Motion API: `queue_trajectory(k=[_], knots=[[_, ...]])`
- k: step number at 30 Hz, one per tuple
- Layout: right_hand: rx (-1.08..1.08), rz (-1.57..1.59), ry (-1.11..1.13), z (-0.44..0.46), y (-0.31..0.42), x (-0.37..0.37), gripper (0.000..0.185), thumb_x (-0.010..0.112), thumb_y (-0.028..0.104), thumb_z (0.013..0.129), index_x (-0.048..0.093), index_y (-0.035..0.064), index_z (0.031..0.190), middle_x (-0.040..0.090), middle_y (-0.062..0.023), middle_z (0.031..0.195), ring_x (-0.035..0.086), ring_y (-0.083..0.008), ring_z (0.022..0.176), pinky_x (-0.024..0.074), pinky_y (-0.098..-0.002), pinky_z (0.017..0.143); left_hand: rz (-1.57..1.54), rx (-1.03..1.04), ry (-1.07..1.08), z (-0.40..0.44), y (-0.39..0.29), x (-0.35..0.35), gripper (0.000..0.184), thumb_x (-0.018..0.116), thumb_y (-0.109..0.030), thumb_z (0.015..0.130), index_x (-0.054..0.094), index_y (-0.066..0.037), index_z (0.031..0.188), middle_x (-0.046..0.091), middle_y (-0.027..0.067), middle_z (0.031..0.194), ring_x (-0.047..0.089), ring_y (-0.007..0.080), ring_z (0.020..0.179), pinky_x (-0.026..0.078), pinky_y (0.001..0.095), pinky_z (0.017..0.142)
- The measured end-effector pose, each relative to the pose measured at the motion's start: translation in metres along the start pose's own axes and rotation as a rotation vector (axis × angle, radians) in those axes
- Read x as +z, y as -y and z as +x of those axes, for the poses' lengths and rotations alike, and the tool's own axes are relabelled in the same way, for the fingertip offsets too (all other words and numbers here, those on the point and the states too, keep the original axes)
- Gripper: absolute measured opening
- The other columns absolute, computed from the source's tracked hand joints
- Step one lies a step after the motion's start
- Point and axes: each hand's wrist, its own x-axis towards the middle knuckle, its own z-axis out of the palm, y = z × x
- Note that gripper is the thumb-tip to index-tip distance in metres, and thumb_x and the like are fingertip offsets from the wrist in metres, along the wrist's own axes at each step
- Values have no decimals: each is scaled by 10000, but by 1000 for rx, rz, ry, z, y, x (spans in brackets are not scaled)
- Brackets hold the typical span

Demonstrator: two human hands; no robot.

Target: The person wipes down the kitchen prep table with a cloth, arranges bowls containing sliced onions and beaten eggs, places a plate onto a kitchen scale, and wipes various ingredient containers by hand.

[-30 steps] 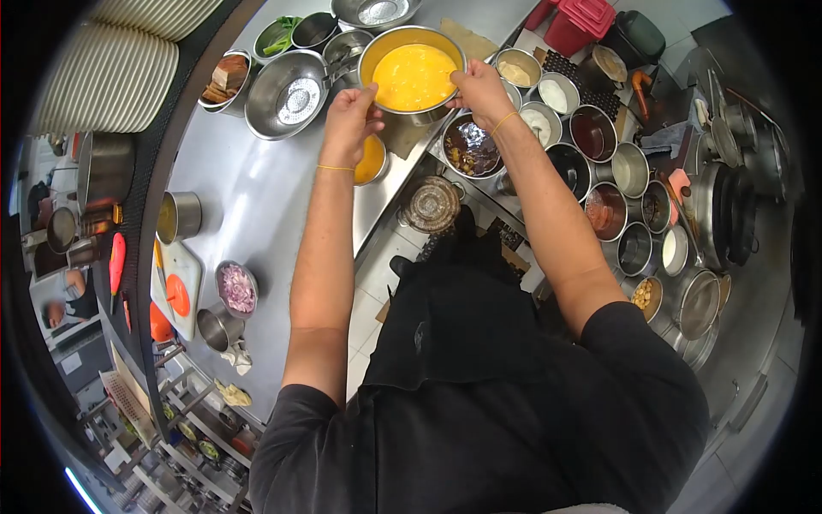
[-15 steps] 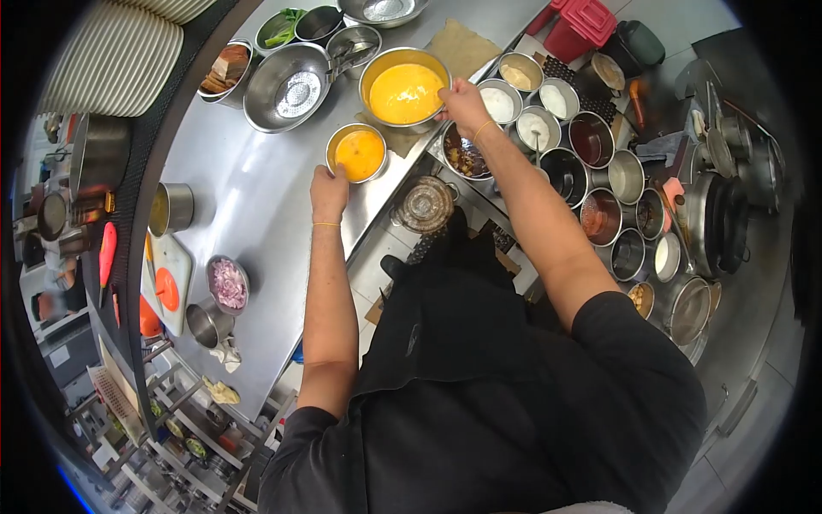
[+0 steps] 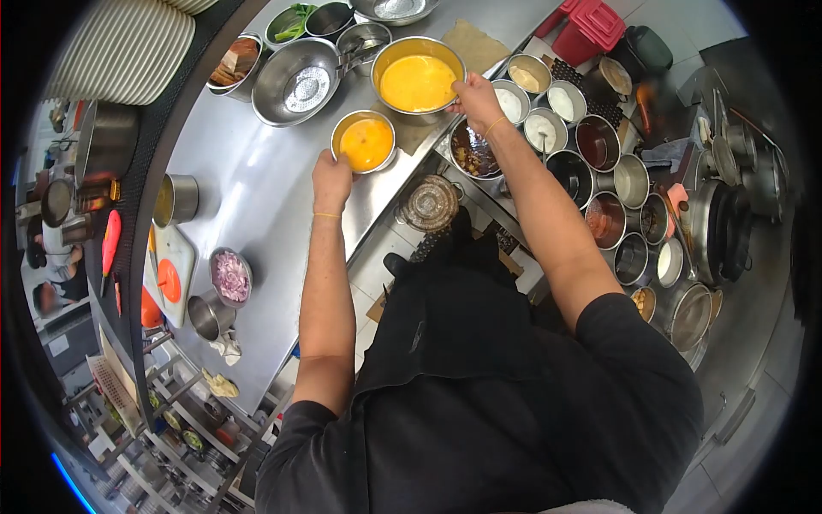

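My left hand (image 3: 332, 178) grips the near rim of a small metal bowl (image 3: 395, 152) that holds orange-yellow liquid, which looks like egg. Just beyond it to the right is a larger metal bowl (image 3: 375, 75) with paler yellow liquid (image 3: 418, 83). My right hand (image 3: 478, 98) is closed on that bowl's right rim. Both bowls are at the right side of the steel counter (image 3: 265, 184), close together. Whether their bases touch the counter I cannot tell.
Left on the counter are a bowl of chopped onion (image 3: 231, 278), a metal pot (image 3: 178, 200) and a cutting board (image 3: 181, 257). A perforated pan (image 3: 295, 83) lies beyond the bowls. Several sauce and powder containers (image 3: 598, 141) stand right. A round lidded pot (image 3: 430, 204) sits low between.
The view has shifted slightly. Both bowls, still in my hands, have moved a little away from me. My left thumb, earlier over the small bowl's inside, now lies at its rim.
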Motion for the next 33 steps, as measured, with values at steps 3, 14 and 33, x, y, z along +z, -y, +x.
queue_trajectory(k=[3,14,33], knots=[[-12,-6,12,10,-1,-4,186,612,51,948,452,75,857,555,-80,819,607,-194,643,605,-351,574,-44,19,17,11,-5,11,251,522,-132,1020,553,109,1082,674,203,1021,746,272,802,659,365,699],[-5,-31,3,11,-12,-10,199,619,49,938,445,77,848,560,-78,806,617,-185,642,595,-334,553,-138,-24,4,22,12,31,257,562,-194,1005,562,53,934,696,175,841,730,243,662,574,348,589],[-45,62,-99,26,14,-18,139,618,51,942,492,64,885,600,-91,791,621,-190,588,557,-316,506,-93,13,-67,16,18,39,319,552,-242,1017,560,56,905,690,172,800,736,244,669,610,347,590]])
